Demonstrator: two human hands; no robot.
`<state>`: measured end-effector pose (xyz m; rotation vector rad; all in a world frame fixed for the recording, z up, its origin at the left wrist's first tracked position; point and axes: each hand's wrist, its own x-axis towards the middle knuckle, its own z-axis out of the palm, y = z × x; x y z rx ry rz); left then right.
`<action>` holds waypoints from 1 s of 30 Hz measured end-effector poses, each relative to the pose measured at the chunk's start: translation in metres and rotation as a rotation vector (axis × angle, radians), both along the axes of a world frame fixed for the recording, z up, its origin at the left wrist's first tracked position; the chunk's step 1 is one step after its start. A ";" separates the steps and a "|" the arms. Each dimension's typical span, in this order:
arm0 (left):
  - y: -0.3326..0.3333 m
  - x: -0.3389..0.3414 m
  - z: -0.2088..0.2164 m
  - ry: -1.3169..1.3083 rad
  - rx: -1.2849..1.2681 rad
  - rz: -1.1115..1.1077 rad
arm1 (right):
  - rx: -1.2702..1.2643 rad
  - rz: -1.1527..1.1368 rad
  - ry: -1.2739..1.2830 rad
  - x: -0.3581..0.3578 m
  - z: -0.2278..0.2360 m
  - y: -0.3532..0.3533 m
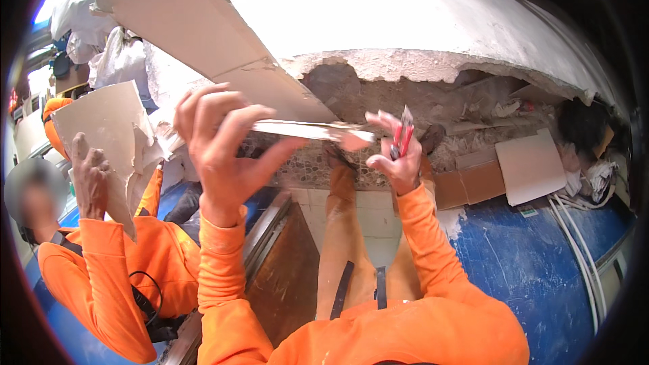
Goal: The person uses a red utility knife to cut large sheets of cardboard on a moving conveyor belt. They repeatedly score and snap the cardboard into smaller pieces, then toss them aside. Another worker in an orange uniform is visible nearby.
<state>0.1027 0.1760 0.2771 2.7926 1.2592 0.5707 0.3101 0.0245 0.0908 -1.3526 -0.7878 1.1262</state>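
My left hand point(220, 145) is raised left of centre with fingers curled loosely and thumb held apart. A thin whitish strip point(297, 129) spans from beside its fingers toward my right; I see no firm grip on it there. Its far end, pinkish and blurred, is close to the fingers of my right hand point(399, 165). Red-handled pliers point(403, 136) are held in my right hand, metal jaws pointing up. Whether that hand also touches the strip is unclear.
A co-worker in orange point(101, 284) at left holds a torn board piece point(105, 128). A large board point(189, 23) leans against a broken white slab point(405, 17). Cardboard point(473, 179), a pale square panel point(531, 167) and white cables point(578, 257) lie right, by a blue surface point(510, 250).
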 end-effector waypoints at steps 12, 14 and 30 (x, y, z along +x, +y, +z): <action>-0.040 0.007 -0.245 -0.708 -0.641 0.307 | 0.009 -0.291 0.342 0.111 -0.024 -0.029; -0.066 -0.007 -0.328 -0.745 -0.688 0.291 | 0.008 -0.293 0.352 0.115 -0.033 -0.037; -0.069 0.418 -0.172 -0.105 -0.821 0.084 | -0.128 -1.081 -0.224 0.468 0.063 -0.162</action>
